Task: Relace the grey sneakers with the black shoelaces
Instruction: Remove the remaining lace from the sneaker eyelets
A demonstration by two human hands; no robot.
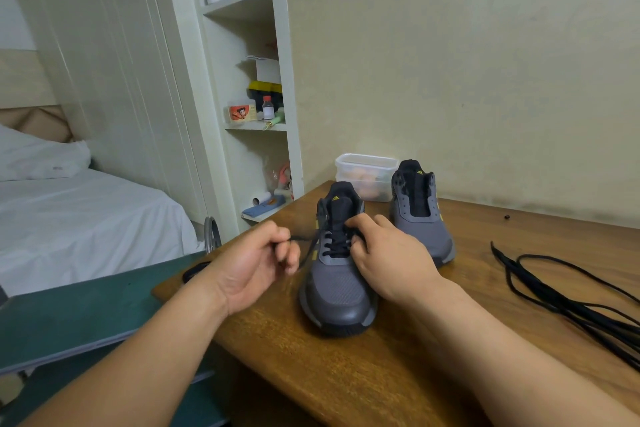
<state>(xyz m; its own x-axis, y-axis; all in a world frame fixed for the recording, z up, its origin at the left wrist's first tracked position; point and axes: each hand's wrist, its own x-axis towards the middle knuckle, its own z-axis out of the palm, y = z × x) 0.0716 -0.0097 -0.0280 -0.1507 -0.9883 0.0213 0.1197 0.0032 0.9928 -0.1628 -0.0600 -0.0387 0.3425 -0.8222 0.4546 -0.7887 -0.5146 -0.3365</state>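
Two grey sneakers with yellow stripes stand on a wooden table (346, 374), toes toward me. The near sneaker (337, 291) has a black lace crossed through its lower eyelets. My left hand (256, 263) pinches one end of that lace, pulled taut to the left of the shoe. My right hand (388, 253) rests on the shoe's right side, fingers closed at the upper eyelets on the other part of the lace. The far sneaker (420, 215) stands behind to the right with no lace in it. A loose bundle of black shoelaces (561, 295) lies at the right.
A clear plastic box (363, 170) stands against the wall behind the sneakers. A white shelf unit (256, 80) with small items rises at the table's left corner. A green board (79, 315) lies at the left, and a bed (69, 211) beyond it.
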